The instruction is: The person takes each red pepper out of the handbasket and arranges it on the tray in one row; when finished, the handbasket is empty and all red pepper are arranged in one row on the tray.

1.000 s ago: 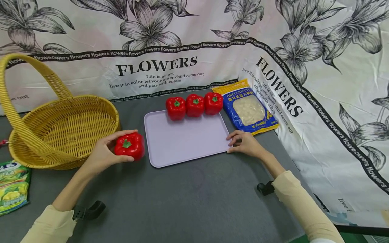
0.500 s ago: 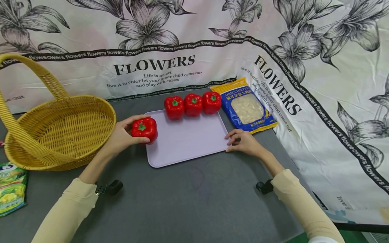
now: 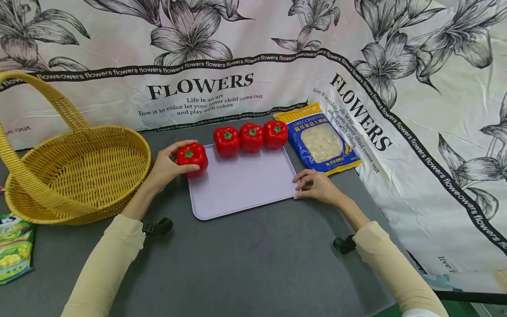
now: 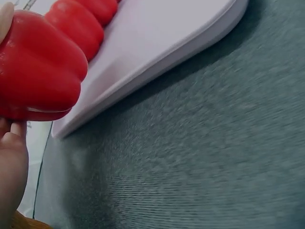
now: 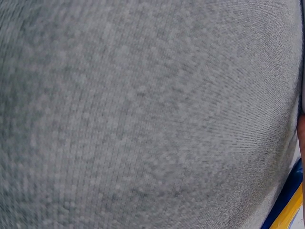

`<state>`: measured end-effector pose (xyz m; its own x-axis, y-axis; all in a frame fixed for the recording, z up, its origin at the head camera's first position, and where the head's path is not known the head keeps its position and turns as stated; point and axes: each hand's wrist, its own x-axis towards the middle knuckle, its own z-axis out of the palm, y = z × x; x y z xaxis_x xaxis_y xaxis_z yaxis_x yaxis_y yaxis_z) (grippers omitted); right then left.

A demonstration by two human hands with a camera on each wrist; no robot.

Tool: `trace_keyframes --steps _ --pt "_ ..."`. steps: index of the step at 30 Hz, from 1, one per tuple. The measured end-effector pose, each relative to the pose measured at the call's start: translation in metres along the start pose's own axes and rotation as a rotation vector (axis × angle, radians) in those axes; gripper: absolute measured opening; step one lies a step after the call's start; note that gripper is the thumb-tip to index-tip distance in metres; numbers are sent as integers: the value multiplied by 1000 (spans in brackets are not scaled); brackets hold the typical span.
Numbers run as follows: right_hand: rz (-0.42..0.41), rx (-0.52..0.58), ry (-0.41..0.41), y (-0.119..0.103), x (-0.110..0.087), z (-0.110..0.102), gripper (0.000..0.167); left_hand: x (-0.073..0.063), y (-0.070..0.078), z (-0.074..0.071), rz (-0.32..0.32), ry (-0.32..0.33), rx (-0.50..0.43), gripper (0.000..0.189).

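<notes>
My left hand (image 3: 166, 166) grips a red bell pepper (image 3: 193, 160) between fingers and thumb, over the back left corner of a pale lilac tray (image 3: 241, 185). In the left wrist view this pepper (image 4: 40, 67) overlaps the tray's end. Three more red bell peppers, a left one (image 3: 226, 141), a middle one (image 3: 251, 137) and a right one (image 3: 276, 135), line the tray's back edge. At the tray's front right corner, my right hand (image 3: 320, 188) holds the rim with bent fingers and thumb. Only a sliver of that hand shows in the right wrist view.
A yellow wicker basket (image 3: 140, 143) with a tall handle stands left of the tray. Behind my right hand lies a blue and yellow orecchiette bag (image 3: 322, 141). A green and yellow packet (image 3: 16, 251) lies at the far left. Flower-printed cloth (image 3: 206, 97) rises behind the grey table (image 3: 253, 264).
My left hand has carried its pepper from beside the basket rightward and away from me, to the tray's back left corner. My right hand has stayed at the tray's corner.
</notes>
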<state>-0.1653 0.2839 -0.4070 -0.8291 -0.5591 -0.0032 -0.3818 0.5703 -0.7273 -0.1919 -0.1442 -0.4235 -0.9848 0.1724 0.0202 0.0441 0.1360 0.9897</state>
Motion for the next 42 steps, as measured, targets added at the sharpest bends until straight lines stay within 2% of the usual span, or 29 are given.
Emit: trace_keyframes --steps 6,10,13,18,20,27,30,34,39,42 --pt "10 -7 17 28 0 5 14 5 17 5 -44 19 40 62" --pt "7 6 25 37 1 6 15 9 14 6 -36 9 17 64" --pt "-12 20 36 39 1 6 16 13 3 4 -4 -20 -7 65" --pt "-17 24 42 37 2 7 16 15 -12 0 57 -100 28 70" --pt "-12 21 37 36 2 7 15 13 -13 -2 59 -125 54 73" --pt "-17 26 19 0 -1 0 14 6 -8 -7 67 -182 104 84" --pt "-7 31 17 1 -1 1 14 4 -9 -7 79 -176 81 79" --pt "-14 34 23 14 0 4 14 3 -10 -6 51 -121 58 70" --pt "-11 18 34 36 1 8 14 3 -5 -6 7 -90 132 72" --pt "3 20 33 40 1 8 15 5 3 -7 -8 -125 168 74"
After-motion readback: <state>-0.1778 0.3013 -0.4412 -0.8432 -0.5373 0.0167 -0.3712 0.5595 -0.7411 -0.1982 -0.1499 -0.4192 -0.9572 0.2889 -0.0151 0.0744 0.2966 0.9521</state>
